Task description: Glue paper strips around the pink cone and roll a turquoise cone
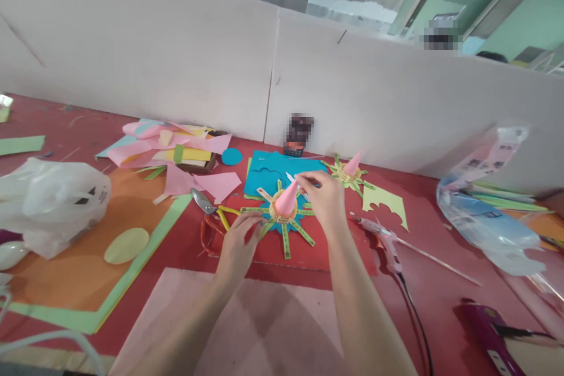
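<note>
A paper craft stands in front of me, with a pink cone on a woven yellow ring, a blue scalloped base and several green patterned strips spreading outward. My left hand is at its lower left, thumb and fingers closed at the end of a green strip. Beside the cone's tip, my right hand is closed in a pinch on a slim white pen; its tip points up and left. The craft rests on a red sheet. A second pink-coned craft stands behind to the right.
Scissors and red-and-yellow-handled pliers lie left of the craft. On the right are a corded glue gun, a thin stick and a purple device. Paper scraps, a white plastic bag and a white partition surround the area.
</note>
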Demonstrator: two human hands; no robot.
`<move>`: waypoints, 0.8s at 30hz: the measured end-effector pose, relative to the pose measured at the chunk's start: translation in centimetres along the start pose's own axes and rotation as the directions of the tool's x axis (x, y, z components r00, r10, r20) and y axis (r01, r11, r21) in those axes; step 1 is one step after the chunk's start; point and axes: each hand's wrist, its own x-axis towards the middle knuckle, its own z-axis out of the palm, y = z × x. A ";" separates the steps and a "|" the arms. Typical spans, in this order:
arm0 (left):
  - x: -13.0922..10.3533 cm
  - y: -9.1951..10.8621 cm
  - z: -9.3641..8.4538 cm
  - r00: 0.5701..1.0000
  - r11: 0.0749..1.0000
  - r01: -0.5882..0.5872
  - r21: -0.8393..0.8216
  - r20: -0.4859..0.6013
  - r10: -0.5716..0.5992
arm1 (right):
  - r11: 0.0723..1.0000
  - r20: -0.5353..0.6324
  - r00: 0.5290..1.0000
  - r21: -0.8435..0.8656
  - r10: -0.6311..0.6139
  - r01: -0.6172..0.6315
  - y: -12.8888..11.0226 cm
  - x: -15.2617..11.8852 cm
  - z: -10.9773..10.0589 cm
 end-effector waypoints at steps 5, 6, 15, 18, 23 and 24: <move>0.0 -0.2 -0.4 0.977 0.993 0.084 -0.080 -0.191 -0.098 | 0.962 -0.102 0.983 0.243 0.153 -0.125 1.8 1.9 -3.1; 0.0 -0.2 -0.5 0.968 0.990 0.099 -0.099 -0.220 -0.118 | 0.932 -0.104 0.973 0.325 0.205 -0.162 2.3 2.3 -3.9; -0.7 -0.2 0.4 0.988 0.988 0.118 -0.097 -0.085 -0.126 | 0.897 -0.443 0.874 0.442 0.199 0.020 4.4 5.1 -10.1; -1.2 -0.1 1.1 0.997 0.995 0.082 -0.050 -0.006 -0.082 | 0.933 -0.602 0.795 0.321 0.071 0.161 4.0 7.2 -12.2; -1.7 -0.2 2.1 0.996 0.999 0.041 0.022 0.079 -0.042 | 0.975 -0.656 0.731 -0.035 -0.188 0.219 3.9 12.4 -15.1; -1.7 -0.2 2.2 0.995 0.999 0.040 0.030 0.088 -0.043 | 0.972 -0.637 0.737 -0.094 -0.226 0.217 3.9 13.7 -15.6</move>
